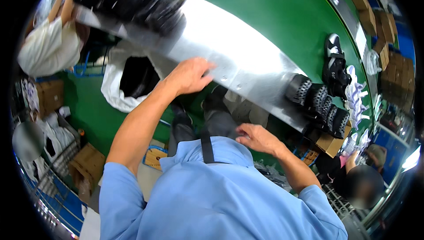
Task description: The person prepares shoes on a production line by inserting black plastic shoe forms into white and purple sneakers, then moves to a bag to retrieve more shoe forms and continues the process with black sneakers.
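Head view: my left hand [191, 75] rests loosely open, empty, on the near edge of the shiny metal strip [229, 52], which runs lengthwise from far left to near right. My right hand [256, 137] hangs slack and empty, low near my shirt [212, 196]. Black shoes [320, 103] crowd the strip's right end; a nudge could tip them off.

**A shoe factory line**

A green conveyor belt [282, 15] runs past a bare metal ledge [229, 50]. Black shoe parts [316, 101] sit in rows along it, beside stacked cardboard boxes [380, 23], a white sack [119, 76] of black pieces, and other workers at stations.
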A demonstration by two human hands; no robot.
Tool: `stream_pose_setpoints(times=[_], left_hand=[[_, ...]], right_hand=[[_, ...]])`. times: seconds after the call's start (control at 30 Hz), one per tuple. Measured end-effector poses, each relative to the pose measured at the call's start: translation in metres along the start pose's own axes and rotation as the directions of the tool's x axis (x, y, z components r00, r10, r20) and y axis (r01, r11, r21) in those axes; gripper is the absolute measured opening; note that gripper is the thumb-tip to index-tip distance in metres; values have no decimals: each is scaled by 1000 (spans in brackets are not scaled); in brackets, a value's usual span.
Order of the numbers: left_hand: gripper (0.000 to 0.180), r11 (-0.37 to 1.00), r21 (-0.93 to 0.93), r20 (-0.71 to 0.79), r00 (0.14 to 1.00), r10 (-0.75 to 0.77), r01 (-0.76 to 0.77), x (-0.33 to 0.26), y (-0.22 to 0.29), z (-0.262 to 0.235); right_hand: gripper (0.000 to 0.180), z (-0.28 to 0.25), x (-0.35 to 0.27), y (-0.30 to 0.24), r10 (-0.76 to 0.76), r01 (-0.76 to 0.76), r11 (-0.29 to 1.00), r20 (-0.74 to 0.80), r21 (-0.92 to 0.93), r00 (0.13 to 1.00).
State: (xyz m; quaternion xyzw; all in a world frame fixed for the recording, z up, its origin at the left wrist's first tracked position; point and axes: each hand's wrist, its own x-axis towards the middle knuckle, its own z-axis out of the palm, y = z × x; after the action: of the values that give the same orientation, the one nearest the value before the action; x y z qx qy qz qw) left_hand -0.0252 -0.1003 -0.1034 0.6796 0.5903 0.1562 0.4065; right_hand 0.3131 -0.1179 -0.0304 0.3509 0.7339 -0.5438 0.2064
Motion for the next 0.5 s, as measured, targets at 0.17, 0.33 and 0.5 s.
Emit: stream_pose_setpoints(times=[0.17,0.33,0.5], left_hand=[[27,795,-602,-484,757,-439,76,-108,-39,14],[34,603,-263,5,626,-780,754,-265,-149,155],[53,390,-425,234,516,-824,817,-348,-132,272]], right_hand=[[42,88,-16,47,241,-227,965,104,-132,965],[41,130,-2,75,547,-547,835,18,61,837],[38,140,52,95,551,-551,835,-7,-20,835]])
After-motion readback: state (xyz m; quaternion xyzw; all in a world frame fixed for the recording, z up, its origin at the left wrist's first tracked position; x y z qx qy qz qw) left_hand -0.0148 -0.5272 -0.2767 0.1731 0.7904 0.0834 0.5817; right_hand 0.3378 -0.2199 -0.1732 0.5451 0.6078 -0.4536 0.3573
